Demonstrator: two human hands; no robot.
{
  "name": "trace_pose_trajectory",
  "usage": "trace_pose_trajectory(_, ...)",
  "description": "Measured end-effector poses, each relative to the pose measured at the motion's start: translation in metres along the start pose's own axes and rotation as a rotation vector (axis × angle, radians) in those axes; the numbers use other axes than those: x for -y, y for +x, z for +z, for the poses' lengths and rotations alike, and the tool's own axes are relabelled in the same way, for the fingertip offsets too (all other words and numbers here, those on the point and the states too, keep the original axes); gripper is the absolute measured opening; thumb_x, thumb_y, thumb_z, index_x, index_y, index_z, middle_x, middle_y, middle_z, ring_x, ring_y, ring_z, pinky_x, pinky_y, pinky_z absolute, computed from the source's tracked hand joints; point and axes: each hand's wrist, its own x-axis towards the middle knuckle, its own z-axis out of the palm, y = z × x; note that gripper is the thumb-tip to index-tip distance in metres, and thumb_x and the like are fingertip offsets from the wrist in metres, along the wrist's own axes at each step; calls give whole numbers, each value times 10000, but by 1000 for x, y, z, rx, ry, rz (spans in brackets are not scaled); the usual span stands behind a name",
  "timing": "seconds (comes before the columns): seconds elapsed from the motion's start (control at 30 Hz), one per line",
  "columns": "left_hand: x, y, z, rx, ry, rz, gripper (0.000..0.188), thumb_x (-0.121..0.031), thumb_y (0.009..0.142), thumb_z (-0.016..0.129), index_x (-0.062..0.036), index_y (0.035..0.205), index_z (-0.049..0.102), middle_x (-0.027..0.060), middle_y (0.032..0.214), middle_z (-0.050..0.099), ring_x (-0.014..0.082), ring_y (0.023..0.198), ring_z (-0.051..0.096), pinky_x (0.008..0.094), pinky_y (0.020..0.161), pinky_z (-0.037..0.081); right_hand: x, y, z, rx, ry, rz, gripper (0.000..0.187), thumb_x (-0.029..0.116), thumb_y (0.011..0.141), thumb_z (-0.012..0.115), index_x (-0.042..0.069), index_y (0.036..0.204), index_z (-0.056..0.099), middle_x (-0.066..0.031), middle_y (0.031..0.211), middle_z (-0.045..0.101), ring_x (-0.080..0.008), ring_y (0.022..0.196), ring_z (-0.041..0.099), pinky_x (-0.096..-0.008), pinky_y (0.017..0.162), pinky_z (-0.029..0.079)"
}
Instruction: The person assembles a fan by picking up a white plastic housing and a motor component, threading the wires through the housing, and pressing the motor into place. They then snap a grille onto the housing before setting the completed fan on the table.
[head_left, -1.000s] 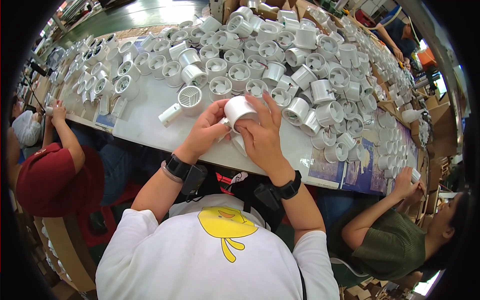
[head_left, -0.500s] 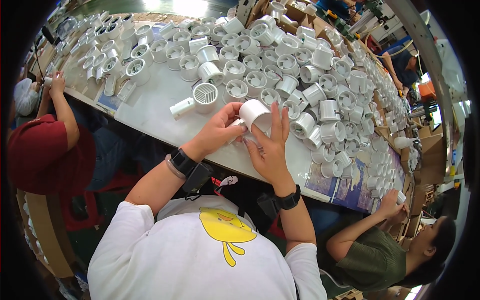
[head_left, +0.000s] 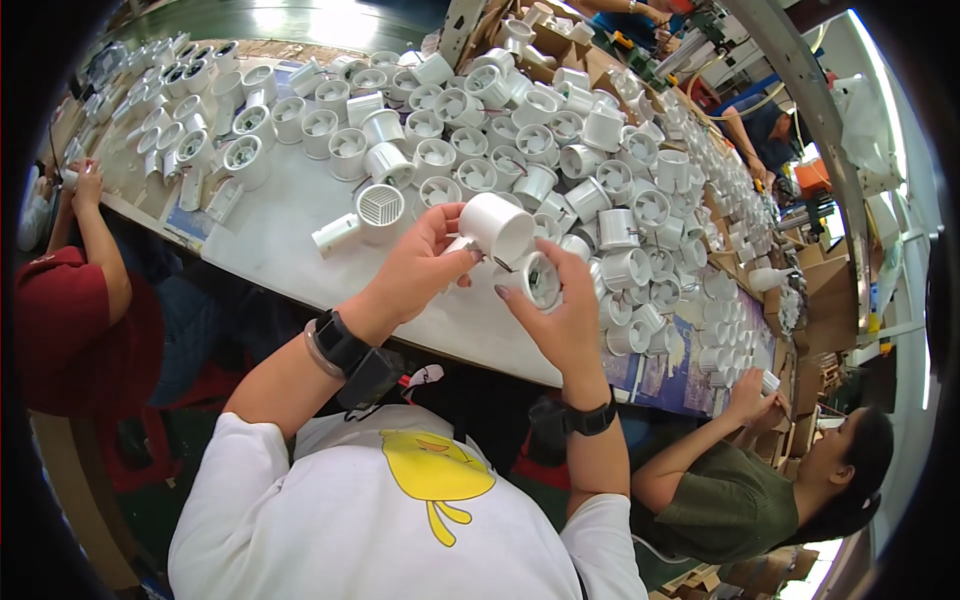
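My left hand (head_left: 425, 262) is closed on a white cylindrical housing (head_left: 497, 224), gripping it at the short handle-like stub on its left side. The housing lies tilted, and its inside is turned away. In my right hand (head_left: 567, 325) is a white round fan unit (head_left: 541, 281), held between thumb and fingers, with a green circuit board in its open end. A dark wire shows between the two parts, just below the housing. Left of my left hand, a white housing with a slotted grille and a handle (head_left: 381, 207) rests on the table (head_left: 290, 250).
A heap of white fan units (head_left: 535, 140) spreads over the far and right side of the table. More housings (head_left: 243, 155) stand at the left. Co-workers sit on both sides, one in a red shirt (head_left: 70, 320), one in dark green (head_left: 720, 495). Cardboard boxes (head_left: 830, 300) stand right.
My right hand has come away from the housing's open end and now holds a fan unit below right of it. The housing has tipped in my left hand. The view has shifted slightly.
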Motion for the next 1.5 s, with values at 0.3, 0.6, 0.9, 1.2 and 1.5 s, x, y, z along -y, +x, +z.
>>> trace_pose_trajectory(0.3,-2,-3,0,47,-135,-380,525,-107,850,621,-36,1325,411,81,1157,562,149,995,579,293,741,521,24,36,-31,225,-181,-435,572,41,747,718,58,1291,541,-129,1218,535,-301,1139,522,-369,969,425)
trace_pose_trajectory(0.6,34,-17,-20,-149,518,-54,483,-168,837,615,-17,1264,449,150,1172,563,259,1039,578,344,867,483,-11,43,4,413,-52,-356,533,21,776,691,62,1288,549,-127,1268,517,-277,1172,518,-356,979,421)
trace_pose_trajectory(0.9,20,-30,-20,-217,1201,462,318,-210,730,752,-51,947,582,143,1107,555,326,1025,544,374,848,478,-4,47,18,373,-98,-356,557,48,772,713,48,1299,535,-132,1248,540,-268,1145,543,-348,973,430)
trace_pose_trajectory(1.2,32,-27,-22,-230,1150,381,178,-181,708,746,-96,817,634,58,921,585,282,913,559,371,772,500,-9,48,17,391,-112,-418,549,42,782,709,44,1302,531,-136,1275,528,-278,1183,524,-358,993,419)
trace_pose_trajectory(1.5,31,-25,-19,-236,1273,605,111,-117,662,711,-103,759,658,25,864,595,234,868,565,340,725,514,-8,46,15,417,-158,-447,545,11,794,678,88,1314,537,-141,1326,486,-302,1225,490,-372,1005,413)
